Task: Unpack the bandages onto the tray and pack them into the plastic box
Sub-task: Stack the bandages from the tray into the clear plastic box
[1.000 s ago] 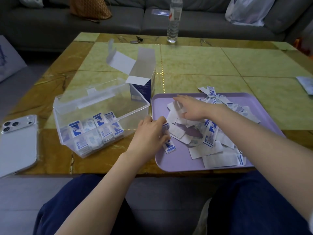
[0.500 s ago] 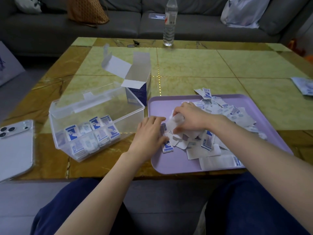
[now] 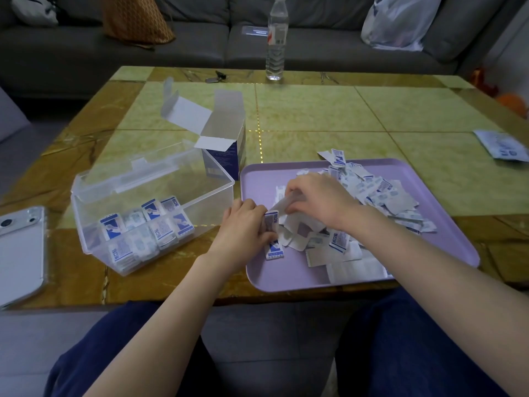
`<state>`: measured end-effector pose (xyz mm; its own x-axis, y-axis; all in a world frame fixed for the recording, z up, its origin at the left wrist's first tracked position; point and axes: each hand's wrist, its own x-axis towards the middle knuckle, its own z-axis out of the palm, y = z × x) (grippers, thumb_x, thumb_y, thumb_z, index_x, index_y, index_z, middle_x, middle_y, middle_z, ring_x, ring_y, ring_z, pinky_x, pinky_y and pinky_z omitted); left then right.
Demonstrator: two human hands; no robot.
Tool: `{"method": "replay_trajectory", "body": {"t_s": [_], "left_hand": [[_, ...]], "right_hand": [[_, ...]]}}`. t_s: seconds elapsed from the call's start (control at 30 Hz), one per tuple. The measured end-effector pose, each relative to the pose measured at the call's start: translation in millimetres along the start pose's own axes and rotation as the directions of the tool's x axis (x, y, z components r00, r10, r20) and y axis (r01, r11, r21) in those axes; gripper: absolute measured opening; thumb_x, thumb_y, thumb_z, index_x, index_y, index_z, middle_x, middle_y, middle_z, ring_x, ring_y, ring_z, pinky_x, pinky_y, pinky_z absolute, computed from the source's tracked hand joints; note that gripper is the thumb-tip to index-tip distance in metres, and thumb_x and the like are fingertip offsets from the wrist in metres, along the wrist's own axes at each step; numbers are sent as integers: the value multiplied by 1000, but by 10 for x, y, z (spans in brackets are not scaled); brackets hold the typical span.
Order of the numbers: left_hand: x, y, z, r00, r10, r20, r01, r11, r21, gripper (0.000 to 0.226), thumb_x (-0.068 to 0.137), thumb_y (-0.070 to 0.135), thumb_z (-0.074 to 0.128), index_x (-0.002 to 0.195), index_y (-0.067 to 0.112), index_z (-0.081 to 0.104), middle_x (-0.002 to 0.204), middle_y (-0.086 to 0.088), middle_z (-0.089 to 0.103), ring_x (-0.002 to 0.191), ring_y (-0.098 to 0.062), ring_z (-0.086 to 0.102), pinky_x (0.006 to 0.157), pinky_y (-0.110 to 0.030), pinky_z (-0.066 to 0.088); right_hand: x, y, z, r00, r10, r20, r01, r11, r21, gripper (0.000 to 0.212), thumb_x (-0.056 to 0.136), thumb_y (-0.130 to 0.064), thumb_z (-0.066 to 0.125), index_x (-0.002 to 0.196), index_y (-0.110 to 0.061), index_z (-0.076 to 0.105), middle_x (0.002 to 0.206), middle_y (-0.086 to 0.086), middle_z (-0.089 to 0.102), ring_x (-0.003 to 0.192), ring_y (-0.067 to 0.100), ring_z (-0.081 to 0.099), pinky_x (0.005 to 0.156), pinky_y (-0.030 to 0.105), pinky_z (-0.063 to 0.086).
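Head view: both hands work at the left edge of the tray, each holding bandages.

Left hand (image 3: 243, 227) lies knuckles up across the lilac tray (image 3: 257, 179) rim, fingers curled round a small stack of bandages (image 3: 270, 222) pressed against the tray floor. Right hand (image 3: 317, 202) reaches in from the right, palm down, fingertips pinching a single bandage (image 3: 286, 199), which slants down to touch the stack. Loose pile of bandages (image 3: 372, 193) covers the tray's middle and far right. Packed bandages (image 3: 148, 224) stand in rows at the near end of the clear plastic box (image 3: 94, 239), just left of the tray, lid open. Wrappers are white with blue panels and a hand graphic; the print is too small to read. An opened carton (image 3: 226, 138) stands behind the box.
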<state>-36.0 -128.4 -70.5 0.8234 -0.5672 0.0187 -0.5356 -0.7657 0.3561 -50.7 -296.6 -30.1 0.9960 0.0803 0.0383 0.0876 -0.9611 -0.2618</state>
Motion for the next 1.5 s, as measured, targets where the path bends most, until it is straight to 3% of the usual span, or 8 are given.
{"method": "replay_trajectory", "body": {"t_s": [0.17,0.33,0.47,0.6,0.87,1.03,1.23,1.5], "left_hand": [[-19,49,2,986,-60,-158,37,988,-147,17,91,29,55,100,16,49,103,-1,54,102,-21,44,88,-32,33],[-23,111,-28,951,-99,-294,7,954,-300,25,100,29,37,108,12,53,106,-5,56,101,-23,49,90,-38,41],[-73,189,-87,947,-183,-265,9,838,-546,44,102,34,24,95,11,61,81,2,62,88,-21,54,82,-42,44],[-65,194,-102,948,-275,-160,70,671,-738,19,96,37,44,103,22,55,83,5,67,84,-8,61,78,-41,52],[-26,150,-46,958,-255,-132,55,612,-789,30,85,21,67,111,19,51,100,-4,63,88,-17,64,73,-28,55],[-26,112,-42,922,-320,-218,60,675,-736,34,84,13,68,109,20,46,101,12,55,91,-5,59,79,-35,55],[-75,108,20,923,-246,-295,-28,723,-691,46,85,1,62,123,17,44,81,9,62,81,6,60,75,-7,45],[-148,112,68,950,-79,-302,-98,843,-529,53,85,-4,55,131,20,41,100,6,57,91,-5,59,80,-22,52]], "right_hand": [[-86,-8,-35,944,11,-330,39,989,145,11,89,-20,61,94,-11,64,79,-5,57,79,16,50,74,26,30],[-202,-2,114,891,-16,-454,83,988,127,7,88,-19,62,90,-13,63,79,-2,63,74,19,57,62,30,41],[-247,-54,242,852,-59,-520,147,980,130,6,84,-20,67,84,-15,64,78,-4,64,73,17,59,60,33,49],[-259,-85,321,823,-149,-548,224,972,72,9,76,-12,73,80,-13,65,78,-4,63,72,17,59,58,30,48],[-257,-8,399,866,-179,-467,259,959,113,19,71,-12,78,83,-16,64,83,-3,59,77,15,55,57,31,50],[-295,-2,405,931,-208,-300,276,939,207,44,69,-26,79,109,-16,64,104,1,59,96,19,55,81,29,45],[-262,45,389,895,-145,-421,206,973,102,71,68,-20,80,131,-12,50,129,5,54,124,22,41,106,40,34],[-325,48,432,924,-179,-338,205,978,42,15,74,-19,72,85,-12,65,78,1,65,83,28,58,75,36,42]]}}
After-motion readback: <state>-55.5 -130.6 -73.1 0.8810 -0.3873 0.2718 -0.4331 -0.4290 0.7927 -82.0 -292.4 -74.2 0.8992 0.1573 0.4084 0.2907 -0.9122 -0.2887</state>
